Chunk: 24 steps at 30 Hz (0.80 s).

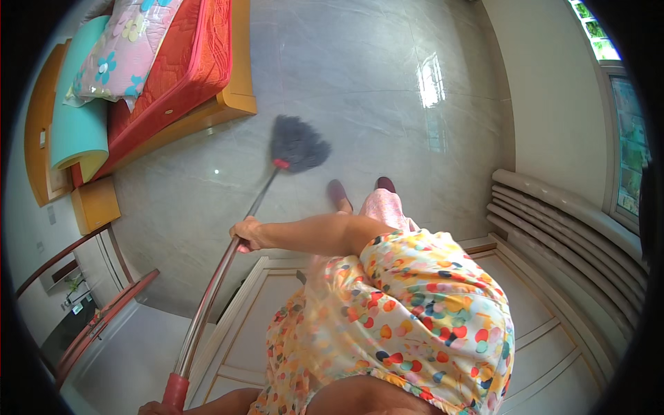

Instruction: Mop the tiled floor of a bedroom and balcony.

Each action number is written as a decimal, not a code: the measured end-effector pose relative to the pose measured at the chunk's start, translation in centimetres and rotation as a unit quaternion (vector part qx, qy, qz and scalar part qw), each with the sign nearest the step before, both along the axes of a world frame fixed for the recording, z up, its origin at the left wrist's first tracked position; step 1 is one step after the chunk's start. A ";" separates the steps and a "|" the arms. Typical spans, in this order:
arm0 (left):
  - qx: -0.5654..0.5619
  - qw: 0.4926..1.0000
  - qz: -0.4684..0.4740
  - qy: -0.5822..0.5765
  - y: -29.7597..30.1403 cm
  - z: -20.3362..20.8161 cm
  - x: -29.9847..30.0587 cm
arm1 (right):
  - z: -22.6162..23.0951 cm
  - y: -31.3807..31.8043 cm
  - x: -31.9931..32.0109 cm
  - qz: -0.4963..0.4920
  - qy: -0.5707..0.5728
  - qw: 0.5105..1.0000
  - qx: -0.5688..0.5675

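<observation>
A mop with a dark grey, shaggy head (299, 144) rests on the glossy tiled floor, beyond my feet and slightly left. Its metal pole (220, 277) slants down toward the lower left, past a red collar at the head. My right hand (247, 234) is wrapped round the middle of the pole, its arm reaching across my body. Down at the lower edge, my left hand (158, 408) is closed on the red grip (176, 391) at the pole's end; it is partly cut off by the picture's edge.
A bed with a red mattress (173, 90) and wooden frame (238, 97) stands at far left. A floral pillow (124, 52) and rolled turquoise mat (81, 131) lie on it. Long grey rolls (560, 228) are stacked along the right wall, below a window (628, 145). White panels (252, 325) stand behind me.
</observation>
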<state>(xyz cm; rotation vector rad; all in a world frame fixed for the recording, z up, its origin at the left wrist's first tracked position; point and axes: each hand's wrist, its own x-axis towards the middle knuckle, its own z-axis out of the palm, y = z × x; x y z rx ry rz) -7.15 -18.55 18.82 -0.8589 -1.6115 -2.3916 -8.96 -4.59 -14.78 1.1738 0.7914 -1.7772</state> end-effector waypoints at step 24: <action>0.029 0.969 -0.240 -0.039 8.7 -3.7 -13.6 | 1.8 18.0 0.4 -0.317 0.043 0.941 0.111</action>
